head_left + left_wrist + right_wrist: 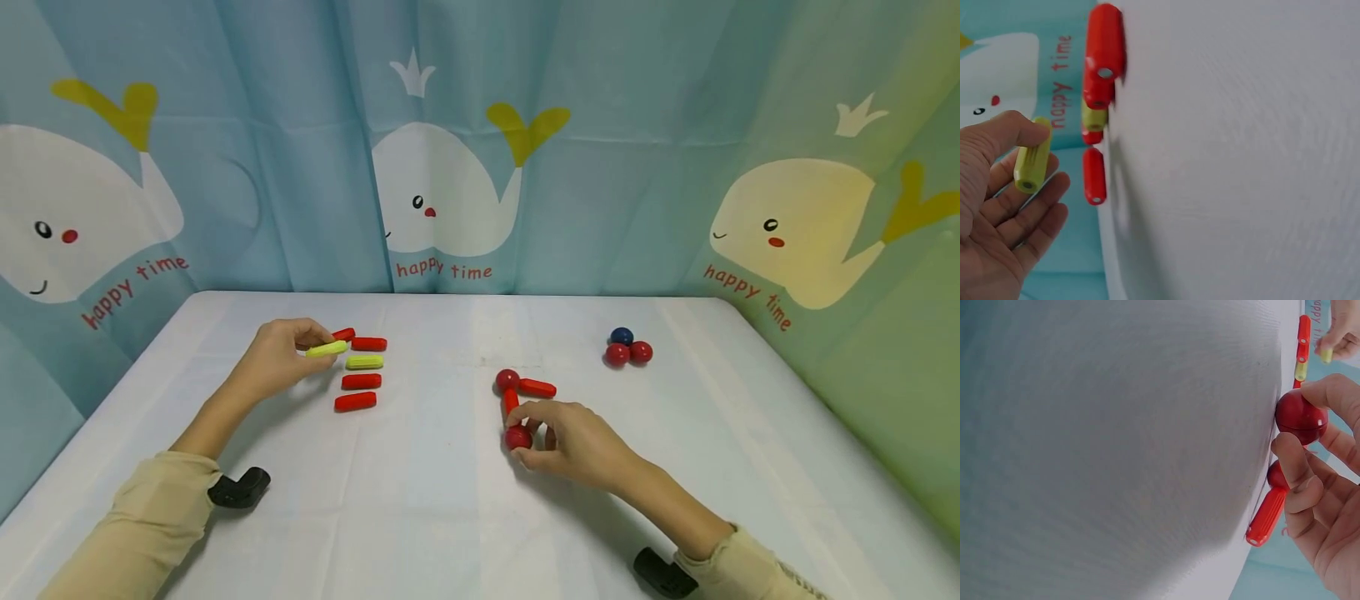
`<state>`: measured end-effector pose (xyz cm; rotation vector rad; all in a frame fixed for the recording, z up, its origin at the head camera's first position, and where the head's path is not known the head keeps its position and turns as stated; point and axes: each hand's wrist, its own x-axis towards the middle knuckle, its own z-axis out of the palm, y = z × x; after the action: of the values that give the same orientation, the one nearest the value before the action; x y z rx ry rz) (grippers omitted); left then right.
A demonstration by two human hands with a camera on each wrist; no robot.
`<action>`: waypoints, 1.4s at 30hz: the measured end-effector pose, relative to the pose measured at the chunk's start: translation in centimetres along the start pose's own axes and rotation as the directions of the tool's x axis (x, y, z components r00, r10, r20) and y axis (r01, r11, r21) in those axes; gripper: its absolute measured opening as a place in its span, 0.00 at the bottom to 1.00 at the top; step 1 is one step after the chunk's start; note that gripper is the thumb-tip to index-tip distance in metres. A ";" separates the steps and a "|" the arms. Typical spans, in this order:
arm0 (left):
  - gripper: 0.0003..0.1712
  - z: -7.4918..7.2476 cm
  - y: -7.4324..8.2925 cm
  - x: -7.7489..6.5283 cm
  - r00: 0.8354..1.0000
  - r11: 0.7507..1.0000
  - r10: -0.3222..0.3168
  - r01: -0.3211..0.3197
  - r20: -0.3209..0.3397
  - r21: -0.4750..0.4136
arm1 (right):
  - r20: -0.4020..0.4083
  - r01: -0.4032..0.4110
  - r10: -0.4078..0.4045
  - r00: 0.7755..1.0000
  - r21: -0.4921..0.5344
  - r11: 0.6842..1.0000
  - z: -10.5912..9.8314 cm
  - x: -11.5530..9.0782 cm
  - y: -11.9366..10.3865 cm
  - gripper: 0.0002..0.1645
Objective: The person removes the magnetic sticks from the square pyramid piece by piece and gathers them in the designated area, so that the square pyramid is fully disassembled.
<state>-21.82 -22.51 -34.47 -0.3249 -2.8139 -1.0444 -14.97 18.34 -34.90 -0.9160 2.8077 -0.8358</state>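
Note:
My left hand (281,354) pinches a yellow-green magnetic stick (1033,156) between thumb and fingers, above the table. Beside it lie several red sticks (362,381) and one more yellow-green stick (364,362); a round grey disc shows in the end of some. My right hand (577,443) holds a red ball (1301,419) between its thumb and fingers. From that ball a red stick (511,400) runs back to a second red ball (507,381), partly hidden by the fingers. Another red stick (537,388) points right from the second ball.
At the back right, a dark blue ball (622,336) and two red balls (617,354) sit in a cluster. A white cloth covers the table (420,500). Behind it hangs a blue curtain (637,208) with whale prints. Black devices (240,488) are strapped at both wrists.

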 end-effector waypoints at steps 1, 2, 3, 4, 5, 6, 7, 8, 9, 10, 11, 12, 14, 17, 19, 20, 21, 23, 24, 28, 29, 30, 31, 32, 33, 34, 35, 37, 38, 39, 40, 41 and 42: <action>0.14 0.1 -0.1 0.1 1.000 1.000 -0.015 0.015 0.009 0.006 | 0.000 -0.002 0.002 1.000 0.000 1.000 0.0 0.0 0.0 0.17; 0.14 0.1 -0.3 0.2 0.999 1.000 -0.029 0.029 0.018 0.012 | 0.000 -0.004 0.004 1.000 0.000 1.000 0.0 0.0 0.0 0.17; 0.14 0.2 -0.4 0.3 0.999 0.999 -0.040 0.039 0.026 0.018 | 0.000 -0.004 0.004 1.000 0.000 1.000 0.0 0.0 0.0 0.17; 0.13 0.3 -0.6 0.4 0.998 0.999 -0.046 0.046 0.031 0.023 | 0.000 -0.007 0.007 1.000 0.001 1.000 0.0 0.0 -0.1 0.17; 0.13 0.3 -0.7 0.5 0.998 0.998 -0.052 0.051 0.035 0.026 | 0.000 -0.007 0.007 1.000 0.003 1.000 0.1 0.0 0.0 0.17; 0.12 0.3 -0.9 0.6 0.998 0.998 -0.055 0.054 0.039 0.031 | -0.001 -0.006 0.006 1.000 0.004 1.000 0.1 0.0 0.0 0.17; 0.12 0.4 -1.0 0.7 0.998 0.998 -0.051 0.049 0.041 0.033 | -0.002 -0.005 0.005 1.000 0.006 1.000 0.1 0.0 0.0 0.17; 0.11 0.4 -1.2 0.8 0.998 0.998 -0.047 0.046 0.042 0.036 | -0.002 -0.003 0.003 1.000 0.007 1.000 0.1 0.0 0.0 0.17; 0.11 0.4 -1.3 0.8 0.998 0.998 -0.045 0.043 0.043 0.039 | -0.001 -0.004 0.004 1.000 0.009 1.000 0.1 0.0 -0.1 0.17; 0.11 0.4 -1.3 0.9 0.998 0.998 -0.044 0.043 0.045 0.040 | -0.001 -0.003 0.003 1.000 0.010 1.000 0.1 0.0 -0.1 0.17; 0.10 0.4 -1.4 0.9 0.998 0.998 -0.045 0.043 0.047 0.040 | 0.000 -0.003 0.003 1.000 0.011 1.000 0.1 0.1 -0.1 0.17; 0.10 0.4 -1.4 1.0 0.998 0.998 -0.045 0.043 0.049 0.041 | 0.001 -0.004 0.004 1.000 0.010 1.000 0.1 0.1 -0.1 0.17; 0.10 0.5 -1.4 1.0 0.997 0.998 -0.049 0.047 0.052 0.045 | 0.004 -0.006 0.006 1.000 0.009 1.000 0.1 0.1 -0.2 0.17; 0.10 0.5 -1.4 1.0 0.997 0.998 -0.053 0.051 0.054 0.046 | 0.006 -0.009 0.009 1.000 0.005 1.000 0.0 0.1 -0.2 0.18; 0.11 0.5 -1.4 1.0 0.997 0.998 -0.053 0.050 0.054 0.047 | 0.006 -0.009 0.009 1.000 0.005 1.000 0.0 0.1 -0.2 0.18; 0.11 0.5 -1.5 1.0 0.997 0.998 -0.053 0.050 0.054 0.048 | 0.007 -0.009 0.009 1.000 0.006 1.000 0.0 0.1 -0.2 0.17; 0.11 0.5 -1.5 1.0 0.997 0.997 -0.055 0.052 0.054 0.050 | 0.007 -0.007 0.007 1.000 0.008 1.000 0.0 0.1 -0.2 0.17; 0.12 0.4 -1.4 0.9 0.997 0.997 -0.061 0.058 0.052 0.058 | 0.008 -0.005 0.005 1.000 0.011 1.000 0.0 0.1 -0.2 0.17; 0.13 0.4 -1.3 0.9 0.997 0.996 -0.066 0.062 0.049 0.065 | 0.008 -0.004 0.004 1.000 0.012 1.000 0.1 0.1 -0.2 0.17; 0.16 0.1 -0.6 0.6 0.998 0.994 -0.062 0.059 0.032 0.090 | 0.011 0.001 -0.001 1.000 0.011 1.000 0.1 0.2 -0.1 0.17; 0.16 0.1 -0.3 0.5 0.998 0.994 -0.049 0.046 0.029 0.096 | 0.012 0.003 -0.003 1.000 0.008 1.000 0.1 0.2 -0.1 0.17; 0.16 0.1 0.0 0.4 0.999 0.995 -0.033 0.030 0.027 0.096 | 0.013 0.004 -0.004 1.000 0.004 1.000 0.0 0.1 -0.1 0.17; 0.16 0.1 0.4 0.4 1.000 0.996 -0.014 0.011 0.024 0.092 | 0.016 0.004 -0.004 1.000 0.001 1.000 0.0 0.1 -0.1 0.17; 0.16 0.1 0.8 0.3 1.000 0.996 0.007 -0.009 0.024 0.084 | 0.020 0.006 -0.006 1.000 0.000 1.000 0.0 0.1 -0.1 0.18; 0.15 0.2 1.3 0.2 0.999 0.997 0.030 -0.032 0.024 0.075 | 0.026 0.009 -0.009 1.000 -0.002 1.000 -0.1 0.1 -0.1 0.18; 0.15 0.4 1.7 0.2 0.998 0.996 0.054 -0.056 0.025 0.065 | 0.030 0.014 -0.014 0.999 -0.003 1.000 -0.1 0.1 -0.1 0.18; 0.14 0.6 2.2 0.1 0.997 0.996 0.077 -0.079 0.027 0.053 | 0.036 0.021 -0.021 0.999 -0.003 1.000 -0.1 0.1 -0.1 0.18; 0.13 1.1 3.2 -0.1 0.992 0.992 0.124 -0.125 0.031 0.033 | 0.047 0.037 -0.037 0.998 -0.002 0.999 -0.1 0.0 0.0 0.18; 0.13 1.3 3.7 -0.1 0.989 0.989 0.147 -0.148 0.035 0.021 | 0.050 0.048 -0.048 0.998 -0.002 0.999 0.0 0.0 0.0 0.18; 0.13 1.6 4.2 -0.2 0.984 0.985 0.171 -0.172 0.040 0.013 | 0.056 0.057 -0.057 0.997 -0.004 0.998 0.0 0.0 0.0 0.18; 0.12 1.9 4.7 -0.3 0.980 0.981 0.194 -0.195 0.045 0.007 | 0.060 0.066 -0.066 0.996 -0.005 0.998 0.0 0.0 0.1 0.18; 0.12 2.2 5.2 -0.4 0.975 0.976 0.216 -0.217 0.051 0.004 | 0.065 0.075 -0.074 0.995 -0.008 0.997 0.0 0.0 0.1 0.18; 0.12 2.5 5.7 -0.5 0.969 0.970 0.243 -0.243 0.054 0.003 | 0.070 0.083 -0.082 0.994 -0.010 0.996 0.0 0.0 0.1 0.18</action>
<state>-20.05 -16.72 -32.87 -0.6869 -2.7332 -0.9807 -14.99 18.43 -34.94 -1.0490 2.7354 -0.7804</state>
